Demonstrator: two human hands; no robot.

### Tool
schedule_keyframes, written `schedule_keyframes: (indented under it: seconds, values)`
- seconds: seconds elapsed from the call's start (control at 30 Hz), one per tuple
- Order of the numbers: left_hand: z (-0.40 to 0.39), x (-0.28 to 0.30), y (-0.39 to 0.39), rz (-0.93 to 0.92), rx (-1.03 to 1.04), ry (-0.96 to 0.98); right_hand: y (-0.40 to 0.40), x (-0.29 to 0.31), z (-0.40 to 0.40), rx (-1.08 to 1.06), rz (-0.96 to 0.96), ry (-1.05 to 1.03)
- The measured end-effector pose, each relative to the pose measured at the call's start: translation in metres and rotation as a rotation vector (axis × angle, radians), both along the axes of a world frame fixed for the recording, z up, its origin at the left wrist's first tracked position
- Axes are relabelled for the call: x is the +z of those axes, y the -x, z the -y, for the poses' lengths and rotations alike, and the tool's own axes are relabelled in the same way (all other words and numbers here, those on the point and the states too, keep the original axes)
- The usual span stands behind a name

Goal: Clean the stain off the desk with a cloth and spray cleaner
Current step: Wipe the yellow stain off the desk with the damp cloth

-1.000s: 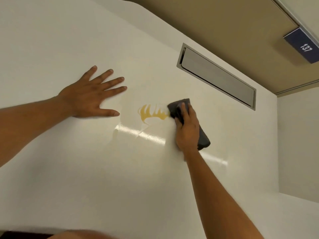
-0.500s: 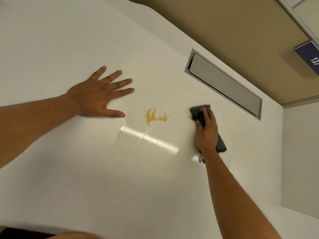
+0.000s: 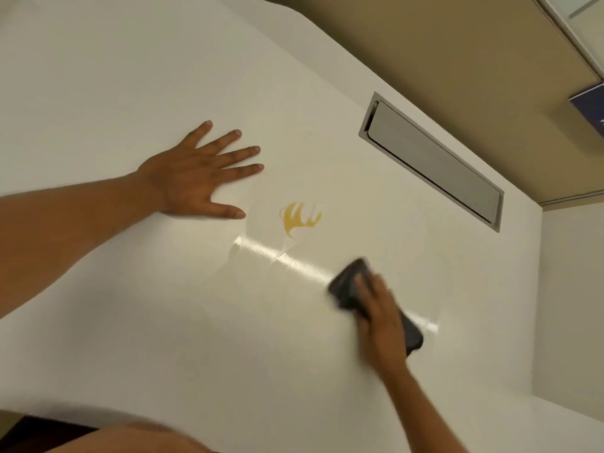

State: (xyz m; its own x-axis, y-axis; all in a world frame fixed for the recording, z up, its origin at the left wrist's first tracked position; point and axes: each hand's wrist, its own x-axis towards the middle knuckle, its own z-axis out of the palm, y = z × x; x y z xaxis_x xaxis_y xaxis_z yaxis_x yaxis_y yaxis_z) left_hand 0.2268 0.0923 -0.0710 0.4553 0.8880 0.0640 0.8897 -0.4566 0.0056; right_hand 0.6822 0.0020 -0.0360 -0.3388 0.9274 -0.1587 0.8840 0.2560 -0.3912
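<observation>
At the bottom edge of the frame a blurred part of the person's body shows, too indistinct to tell more. Just above it stretches the white bench, glossy enough to carry a bright streak of reflected light across the middle.

In the lower right of the frame the right hand presses a dark cloth flat onto the bench, its fingers laid close together on top of the cloth, which pokes out ahead of the fingertips and behind the heel of the hand. The cloth looks soft and limp, so it should fold and bunch easily; pinning it under a flat palm seems the sound hold for scrubbing. Hand and cloth are motion-blurred.

Up and to the left, near the frame's centre, lies the yellow stain, smeared into streaks and apart from the cloth. It is judged only partly wiped.

At centre left the left hand rests palm-down on the bench, fingers spread wide, holding nothing, its thumb near the stain.

Farther, in the upper right, a grey recessed hatch sits closed in the bench; its contents cannot be seen. No spray cleaner is in view.
</observation>
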Motion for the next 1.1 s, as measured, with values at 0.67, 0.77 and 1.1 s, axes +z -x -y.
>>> schedule_keyframes:
  seconds: [0.67, 0.77, 1.1]
  values:
    - [-0.001, -0.002, 0.002, 0.021, -0.012, 0.017, 0.044, -0.002, 0.007, -0.107, 0.024, -0.028]
    - [-0.001, -0.002, 0.003, 0.038, -0.015, 0.015, 0.069, 0.0, -0.074, -0.334, 0.029, -0.094]
    - [-0.003, -0.005, 0.006, 0.063, -0.025, 0.027, 0.135, -0.018, 0.063, -0.001, -0.002, -0.106]
